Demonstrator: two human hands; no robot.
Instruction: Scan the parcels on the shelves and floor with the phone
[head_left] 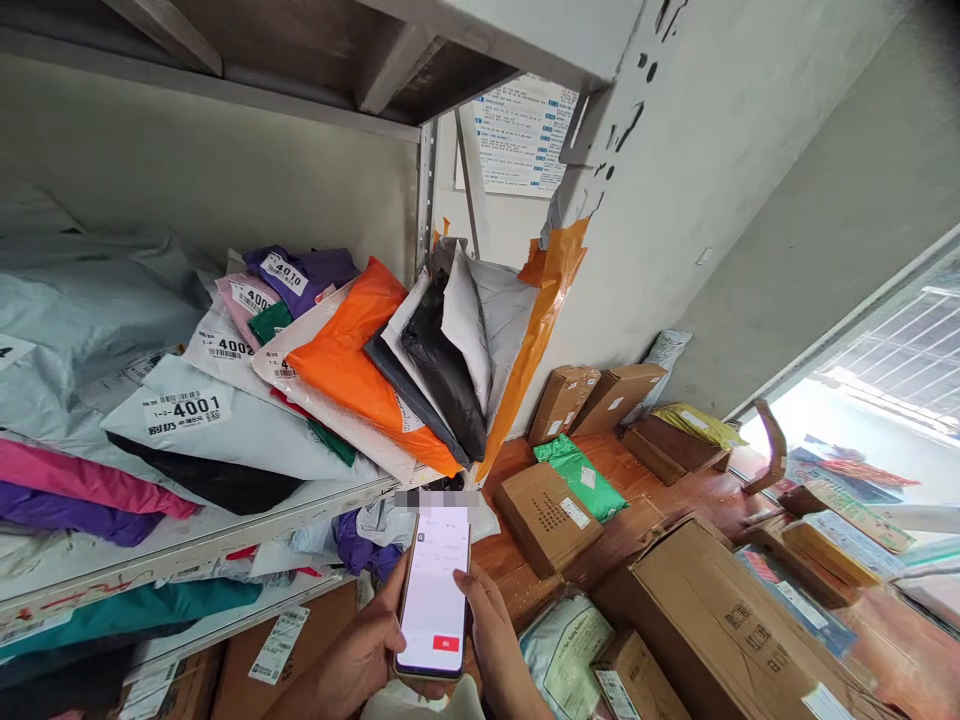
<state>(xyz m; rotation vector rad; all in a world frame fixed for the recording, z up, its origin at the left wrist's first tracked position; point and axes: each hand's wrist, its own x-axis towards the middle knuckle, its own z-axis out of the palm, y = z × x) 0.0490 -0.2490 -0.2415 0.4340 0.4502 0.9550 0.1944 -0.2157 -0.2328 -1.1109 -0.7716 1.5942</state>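
Observation:
A smartphone [435, 595] with a lit white screen and a red button at its lower right is held upright in front of me. My left hand [375, 640] is closed around its left side, the thumb near the lower left edge. From the right, my right hand [493, 632] grips the phone's other side, its thumb over the edge of the screen. The fingers behind the phone are hidden. Just beyond the phone, on the shelf [247, 530], lean an orange mailer bag [352, 350], a black bag [446, 365] and a white bag labelled 4001 [247, 425].
More bags, a purple one [319, 275] among them, fill the shelf to the left. Right of the rack post, on the reddish floor, lie cartons [547, 520], a green parcel [577, 478] and a large box [735, 620]. A shelf beam [510, 30] hangs overhead.

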